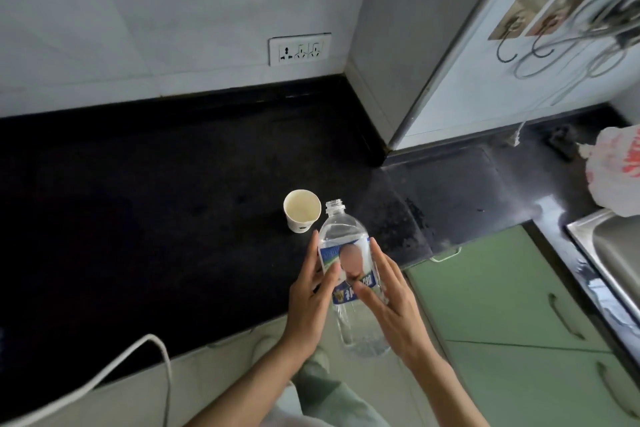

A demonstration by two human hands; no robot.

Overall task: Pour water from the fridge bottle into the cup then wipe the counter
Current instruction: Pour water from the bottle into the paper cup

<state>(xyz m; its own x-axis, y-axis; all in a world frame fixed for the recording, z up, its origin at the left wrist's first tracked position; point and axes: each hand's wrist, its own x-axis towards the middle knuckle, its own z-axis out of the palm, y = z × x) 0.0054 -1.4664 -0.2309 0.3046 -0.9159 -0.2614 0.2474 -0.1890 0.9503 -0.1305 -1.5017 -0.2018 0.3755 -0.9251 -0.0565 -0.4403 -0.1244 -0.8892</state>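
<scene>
- Nearest the camera, both forearms reach forward, and the bottle point(348, 274) sits between the two hands, over the front edge of the tabletop point(173, 201).
- The left hand point(311, 291) lies along the bottle's left side, fingers mostly straight against the label, thumb across the front.
- The right hand point(388, 291) lies along the right side in the same way, fingers extended and pressing on the plastic; neither hand is curled round it, so the bottle looks cradled between two flat palms.
- The bottle's long axis runs away from the person, base nearest the body, the uncapped neck pointing forward and slightly left. Water shows pooled in the lower part.
- Just beyond the neck and a little to its left stands the paper cup point(302, 210), upright on the dark tabletop, its rim just beside the bottle's mouth but not touching it.
- The left hand is the nearer one to the cup. My judgement: pouring calls for tipping the neck forward and leftward over the rim.
- Farther back, a wall socket point(300, 48) sits above the tabletop.
</scene>
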